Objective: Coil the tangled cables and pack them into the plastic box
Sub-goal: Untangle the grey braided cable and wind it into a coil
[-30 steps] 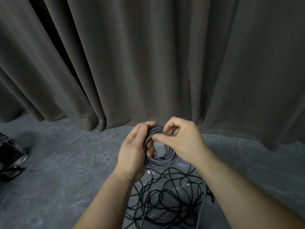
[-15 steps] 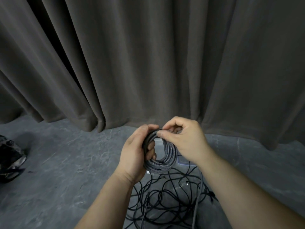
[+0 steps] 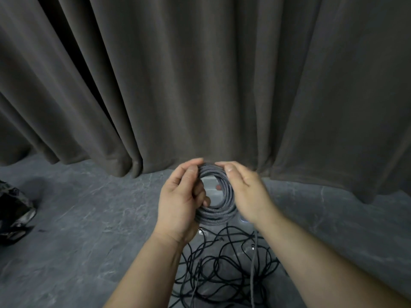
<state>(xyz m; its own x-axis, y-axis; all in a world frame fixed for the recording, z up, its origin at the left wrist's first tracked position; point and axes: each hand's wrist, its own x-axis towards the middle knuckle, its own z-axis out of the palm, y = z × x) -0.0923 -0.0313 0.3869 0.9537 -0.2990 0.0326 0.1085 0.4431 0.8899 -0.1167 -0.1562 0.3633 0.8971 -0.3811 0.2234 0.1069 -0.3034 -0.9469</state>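
Note:
A grey braided cable coil [image 3: 216,213] is held upright between both hands above the floor. My left hand [image 3: 180,201] grips the coil's left side, thumb on top and fingers through the ring. My right hand [image 3: 246,194] wraps the coil's right side, thumb at the top and a fingertip showing inside the ring. The coil's loose tail [image 3: 253,270] hangs down past my right wrist. Below lies a tangle of thin black cables [image 3: 222,263]. A clear plastic box corner [image 3: 243,219] peeks out under my right hand; most of it is hidden.
A heavy dark curtain [image 3: 200,85] hangs close behind the hands and meets the grey stone-patterned floor [image 3: 89,230]. A dark crumpled object [image 3: 13,210] lies at the far left edge.
My right hand slid from pinching the coil's top down onto its right side. The coil has grown wider and the view has shifted slightly down.

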